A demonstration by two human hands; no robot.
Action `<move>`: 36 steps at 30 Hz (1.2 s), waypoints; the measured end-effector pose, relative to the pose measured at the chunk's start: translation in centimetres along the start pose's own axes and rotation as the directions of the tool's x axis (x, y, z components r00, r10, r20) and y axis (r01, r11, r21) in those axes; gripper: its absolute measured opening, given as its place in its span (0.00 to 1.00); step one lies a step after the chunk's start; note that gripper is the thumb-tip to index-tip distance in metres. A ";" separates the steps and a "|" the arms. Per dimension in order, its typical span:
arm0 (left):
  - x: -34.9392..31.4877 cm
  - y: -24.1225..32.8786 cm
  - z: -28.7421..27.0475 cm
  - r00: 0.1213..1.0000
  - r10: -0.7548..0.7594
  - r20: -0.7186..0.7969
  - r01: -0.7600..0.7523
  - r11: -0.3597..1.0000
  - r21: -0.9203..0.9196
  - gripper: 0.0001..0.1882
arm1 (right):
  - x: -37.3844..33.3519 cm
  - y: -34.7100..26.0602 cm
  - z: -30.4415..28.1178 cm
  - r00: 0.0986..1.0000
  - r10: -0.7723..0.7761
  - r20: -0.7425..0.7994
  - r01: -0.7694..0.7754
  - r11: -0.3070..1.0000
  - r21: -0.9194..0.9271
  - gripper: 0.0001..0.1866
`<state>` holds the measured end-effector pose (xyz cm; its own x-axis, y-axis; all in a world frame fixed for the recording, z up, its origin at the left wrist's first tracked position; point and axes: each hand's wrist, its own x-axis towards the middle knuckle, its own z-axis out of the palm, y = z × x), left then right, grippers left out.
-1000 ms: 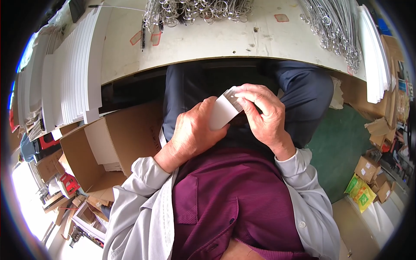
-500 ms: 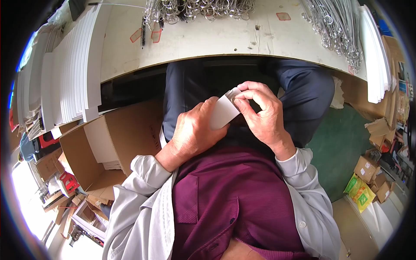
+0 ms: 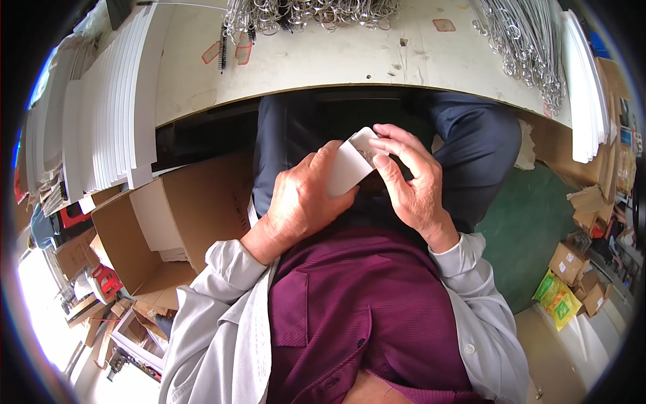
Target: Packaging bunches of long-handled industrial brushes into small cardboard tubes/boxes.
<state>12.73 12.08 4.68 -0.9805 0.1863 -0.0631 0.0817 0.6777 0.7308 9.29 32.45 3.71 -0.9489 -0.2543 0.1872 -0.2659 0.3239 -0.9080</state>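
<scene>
Over my lap, my left hand (image 3: 303, 196) is wrapped round a slim white cardboard box (image 3: 346, 171), held tilted with its far end up and to the right. That end is open, its white flap (image 3: 365, 134) standing up, and something small and greyish shows inside, too small to make out. My right hand (image 3: 420, 178) is at the open end with thumb and fingers apart. Its fingertips touch or nearly touch the box's edge, and nothing shows gripped between them.
Ahead is a worktable (image 3: 323, 64) bearing bunches of looped metal wire pieces (image 3: 316, 12) and wire-handled brushes (image 3: 521, 50). Flat white boxes (image 3: 114, 101) stand in a row at left, more white boxes (image 3: 584, 87) at right. An open brown carton (image 3: 195, 215) sits at my left.
My right thumb and fingers have spread apart and drawn back slightly from the box's end. The flap and opening now show more plainly. My left hand keeps its hold.
</scene>
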 end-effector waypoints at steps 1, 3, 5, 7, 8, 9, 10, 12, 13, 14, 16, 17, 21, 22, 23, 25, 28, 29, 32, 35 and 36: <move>0.2 0.0 -0.2 1.000 -0.008 0.003 0.008 1.000 -0.011 0.38 | 0.0 -0.1 -0.1 0.998 -0.061 -0.023 0.059 0.994 -0.090 0.09; 0.2 -0.1 -0.3 1.000 -0.015 0.008 0.015 1.000 -0.022 0.39 | -0.3 -0.2 -0.1 0.998 -0.059 0.017 0.060 0.994 -0.094 0.10; 0.0 -0.2 0.0 1.000 -0.014 0.009 0.015 0.997 -0.081 0.40 | -0.5 -0.2 0.1 0.997 -0.051 0.060 0.056 0.996 -0.076 0.10; 0.0 -0.3 0.1 1.000 -0.009 0.006 0.010 0.997 -0.081 0.41 | -0.4 -0.3 -0.2 0.994 0.008 0.108 -0.008 1.000 0.000 0.10; 0.0 -0.3 0.1 1.000 -0.006 0.003 0.006 0.997 -0.080 0.42 | -0.2 -0.7 -0.5 0.980 0.091 0.174 -0.109 0.990 0.094 0.10; 0.0 -0.3 0.0 1.000 -0.007 0.002 0.007 0.997 -0.079 0.42 | -0.1 -0.8 -0.8 0.955 0.166 0.247 -0.213 0.960 0.180 0.11; 0.1 -0.1 -0.2 0.998 -0.018 0.054 0.023 0.994 -0.107 0.43 | -0.1 -0.6 -1.1 0.958 0.139 0.251 -0.189 0.964 0.185 0.12; 0.2 -0.1 -0.2 0.994 -0.026 0.106 0.040 0.990 -0.134 0.44 | -0.3 -0.4 -1.4 0.947 0.161 0.278 -0.224 0.952 0.210 0.12; 0.3 -0.1 -0.1 0.993 -0.033 0.117 0.050 0.988 -0.149 0.45 | -0.4 -0.3 -1.6 0.935 0.181 0.306 -0.258 0.937 0.236 0.13; 0.3 -0.1 0.0 0.991 -0.038 0.128 0.059 0.985 -0.164 0.46 | -0.3 -0.2 -1.9 0.918 0.196 0.344 -0.285 0.931 0.230 0.14; 0.6 0.0 -0.1 0.990 -0.036 0.136 0.060 0.982 -0.180 0.45 | -0.3 -0.3 -1.8 0.917 0.206 0.343 -0.301 0.920 0.251 0.14; 0.7 0.1 -0.2 0.989 -0.033 0.144 0.061 0.979 -0.196 0.44 | -0.4 -0.3 -1.8 0.915 0.216 0.341 -0.316 0.909 0.272 0.15; 1.2 0.3 -0.1 0.987 -0.040 0.157 0.071 0.977 -0.199 0.42 | -0.9 0.1 -1.5 0.949 0.177 0.261 -0.254 0.919 0.301 0.15; 1.2 0.3 -0.1 0.986 -0.048 0.162 0.082 0.975 -0.208 0.42 | -0.9 0.0 -1.8 0.935 0.214 0.284 -0.302 0.898 0.320 0.15; 1.2 0.4 -0.1 0.984 -0.057 0.167 0.093 0.972 -0.217 0.43 | -0.9 0.0 -1.9 0.919 0.249 0.307 -0.349 0.874 0.337 0.16; 1.2 0.3 -0.1 0.984 -0.055 0.172 0.095 0.968 -0.234 0.43 | -1.1 0.2 -1.4 0.929 0.250 0.274 -0.335 0.883 0.328 0.16; 1.3 0.3 -0.2 0.984 -0.046 0.172 0.090 0.964 -0.252 0.42 | -1.2 -0.2 -0.3 0.941 0.274 0.201 -0.327 0.891 0.315 0.16; 1.4 0.3 -0.2 0.985 -0.040 0.168 0.083 0.964 -0.254 0.41 | -1.3 -0.4 -0.1 0.941 0.297 0.159 -0.334 0.890 0.311 0.17; 1.5 0.4 0.1 0.990 -0.019 0.141 0.055 0.963 -0.262 0.38 | -1.6 -0.4 0.5 0.920 0.371 0.125 -0.390 0.848 0.358 0.16; 1.5 0.5 0.8 0.992 -0.032 0.119 0.058 0.974 -0.219 0.35 | -1.8 -0.1 1.0 0.925 0.372 0.078 -0.378 0.879 0.292 0.15; 1.4 0.5 1.0 0.992 -0.032 0.119 0.058 0.974 -0.219 0.35 | -1.8 0.0 1.1 0.942 0.333 0.049 -0.336 0.921 0.198 0.15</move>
<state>11.53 13.36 4.27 -0.9544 0.2475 -0.1671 -0.0166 0.5149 0.8571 11.16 31.94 2.96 -0.9736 -0.1767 -0.1442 0.1073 0.2032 -0.9732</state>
